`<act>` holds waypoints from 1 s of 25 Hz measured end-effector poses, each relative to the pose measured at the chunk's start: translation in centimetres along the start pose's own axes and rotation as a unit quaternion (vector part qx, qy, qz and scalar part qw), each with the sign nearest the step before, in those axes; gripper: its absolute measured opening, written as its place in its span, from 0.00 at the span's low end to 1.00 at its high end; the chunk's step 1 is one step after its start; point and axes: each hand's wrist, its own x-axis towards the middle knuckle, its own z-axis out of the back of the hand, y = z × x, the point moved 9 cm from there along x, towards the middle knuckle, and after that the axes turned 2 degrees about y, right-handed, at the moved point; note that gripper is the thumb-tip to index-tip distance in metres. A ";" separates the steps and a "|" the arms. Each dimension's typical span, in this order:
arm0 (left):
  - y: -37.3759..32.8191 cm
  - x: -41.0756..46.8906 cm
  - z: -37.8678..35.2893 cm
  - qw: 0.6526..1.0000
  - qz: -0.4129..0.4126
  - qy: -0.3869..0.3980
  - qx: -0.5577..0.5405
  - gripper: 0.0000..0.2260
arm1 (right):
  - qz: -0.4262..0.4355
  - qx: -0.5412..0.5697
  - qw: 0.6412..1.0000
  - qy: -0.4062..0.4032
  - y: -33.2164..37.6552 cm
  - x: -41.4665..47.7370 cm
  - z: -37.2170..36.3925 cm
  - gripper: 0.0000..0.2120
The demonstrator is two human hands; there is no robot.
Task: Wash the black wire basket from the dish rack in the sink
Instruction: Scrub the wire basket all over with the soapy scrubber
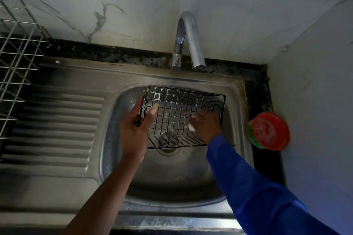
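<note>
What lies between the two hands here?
In the head view, the black wire basket spans the gap: the left hand grips its left end, the right hand is inside it. The drain shows through its wires.

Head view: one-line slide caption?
Left hand grips the black wire basket over the stainless steel sink while the sudsy right hand works inside it.

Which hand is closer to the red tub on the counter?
Right. The right hand is in the black wire basket at the end nearer the red tub; the left hand grips the opposite end.
</note>
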 end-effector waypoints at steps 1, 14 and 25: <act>0.0 -0.1 -0.1 1.000 0.000 -0.001 -0.006 0.21 | 0.010 -0.056 0.998 0.033 -0.2 -0.4 -1.0 0.04; 0.2 -0.4 0.1 1.000 -0.005 0.019 -0.004 0.22 | 0.020 -0.073 0.997 0.008 0.8 1.2 -0.4 0.07; 0.2 -0.5 -0.5 1.000 -0.006 0.024 0.009 0.23 | -0.064 0.190 0.976 -0.086 1.5 0.5 -1.0 0.05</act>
